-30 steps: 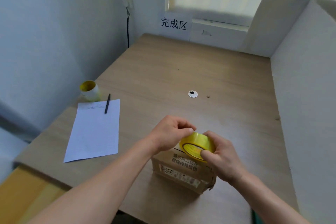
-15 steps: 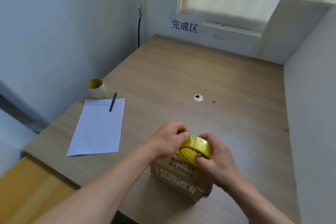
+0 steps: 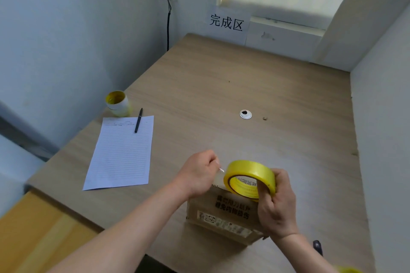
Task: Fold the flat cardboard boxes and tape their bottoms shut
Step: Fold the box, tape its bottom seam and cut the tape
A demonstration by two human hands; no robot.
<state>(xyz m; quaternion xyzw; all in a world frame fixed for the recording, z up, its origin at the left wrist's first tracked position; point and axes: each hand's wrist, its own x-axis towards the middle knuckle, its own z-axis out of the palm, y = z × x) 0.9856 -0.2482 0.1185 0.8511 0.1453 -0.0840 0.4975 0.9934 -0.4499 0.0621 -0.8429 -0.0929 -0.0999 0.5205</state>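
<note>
Seemingly 1 box (image 3: 224, 208), lower centre, is folded but untaped: right hand (image 3: 279, 206) grips the tape roll (image 3: 250, 169), left hand (image 3: 199, 175) pinches its free end.

The white sign (image 3: 226, 22) on the wall (image 3: 193, 6) ahead of me reads 完成区 in black. My cardboard box (image 3: 226, 208) carries two lines of black Chinese print, perhaps a handling warning but too blurred to read. The label strip (image 3: 224, 224) below it, the dark lettering inside the tape roll (image 3: 250, 173) and the faint writing on the lined sheet (image 3: 121, 153) are all illegible.
</note>
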